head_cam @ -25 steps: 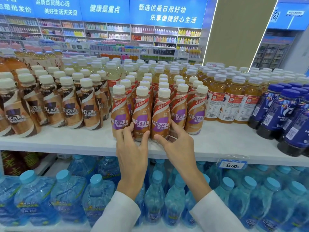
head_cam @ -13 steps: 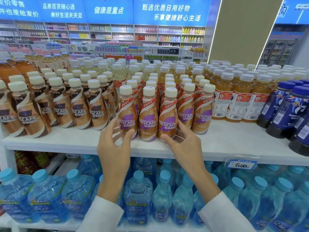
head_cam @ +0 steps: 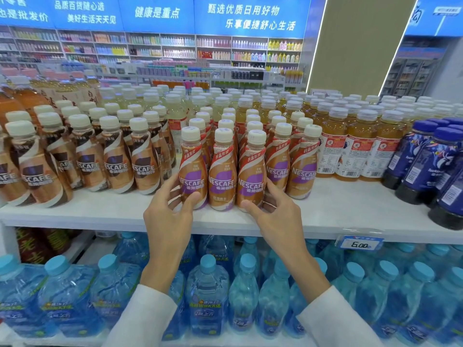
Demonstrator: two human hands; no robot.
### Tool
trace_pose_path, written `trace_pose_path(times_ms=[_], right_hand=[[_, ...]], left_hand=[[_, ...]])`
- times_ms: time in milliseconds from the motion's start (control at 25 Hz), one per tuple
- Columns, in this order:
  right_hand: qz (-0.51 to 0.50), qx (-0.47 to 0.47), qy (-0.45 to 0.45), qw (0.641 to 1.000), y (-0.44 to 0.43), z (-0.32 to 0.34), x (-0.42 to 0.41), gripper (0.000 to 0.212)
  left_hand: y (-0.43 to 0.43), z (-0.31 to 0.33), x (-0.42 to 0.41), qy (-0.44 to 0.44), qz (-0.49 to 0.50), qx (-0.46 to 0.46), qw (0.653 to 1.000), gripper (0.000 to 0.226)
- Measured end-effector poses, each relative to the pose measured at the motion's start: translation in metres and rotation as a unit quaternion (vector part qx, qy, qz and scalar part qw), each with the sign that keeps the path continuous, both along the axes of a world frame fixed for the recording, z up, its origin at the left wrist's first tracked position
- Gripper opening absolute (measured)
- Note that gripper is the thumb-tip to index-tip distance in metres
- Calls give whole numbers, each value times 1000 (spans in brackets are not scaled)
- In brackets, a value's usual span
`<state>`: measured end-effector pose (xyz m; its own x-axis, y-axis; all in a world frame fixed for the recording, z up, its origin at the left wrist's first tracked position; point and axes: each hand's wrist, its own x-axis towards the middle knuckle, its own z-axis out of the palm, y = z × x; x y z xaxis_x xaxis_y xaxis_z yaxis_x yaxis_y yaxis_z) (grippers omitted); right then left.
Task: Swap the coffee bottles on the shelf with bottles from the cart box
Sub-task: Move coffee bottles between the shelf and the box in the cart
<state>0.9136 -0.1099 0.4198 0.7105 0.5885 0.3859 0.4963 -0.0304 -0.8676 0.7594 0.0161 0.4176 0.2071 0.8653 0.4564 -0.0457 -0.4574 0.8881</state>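
The left hand [head_cam: 166, 214] has its fingertips tucked out of sight behind the first coffee bottle [head_cam: 193, 171]; the right hand [head_cam: 275, 216] hides its fingertips behind the third coffee bottle [head_cam: 250, 176]. Behind this front row, the back bottles [head_cam: 226, 124] show only caps. At 9 o'clock the brown bottles [head_cam: 37, 171] run off the edge, as do the dark blue bottles [head_cam: 426, 166] at 3 o'clock. At 6 o'clock the water bottles [head_cam: 208, 291] and sleeves [head_cam: 147, 319] are cut off. At 12 o'clock the far shelves [head_cam: 160, 46] are too small to read.
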Motion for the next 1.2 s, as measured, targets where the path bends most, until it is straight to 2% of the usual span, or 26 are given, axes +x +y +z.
trace_pose_path(times_ms=[160,360,600,760,880,1080,1200], right_hand=[[1,-6,-2,1000,0,1,-1,74],[-12,-42,-4,999,-3,2,-5,69],[-33,-51,-33,998,-41,-9,-49,54],[44,-78,-41,995,-71,-27,-89,41],[123,-101,-22,987,-87,-58,-115,43],[261,-180,14,948,-100,-120,-174,45],[312,-192,13,930,-103,-154,-217,27]], left_hand=[[1,-1,-2,-2,-7,3,1000,60],[7,-6,-8,36,-20,17,999,63],[-15,-18,-45,113,-13,46,992,42],[-50,-45,-89,154,18,26,988,41],[-82,-76,-130,192,66,3,979,44],[-145,-126,-221,246,170,-82,951,34],[-187,-145,-277,270,220,-134,928,29]])
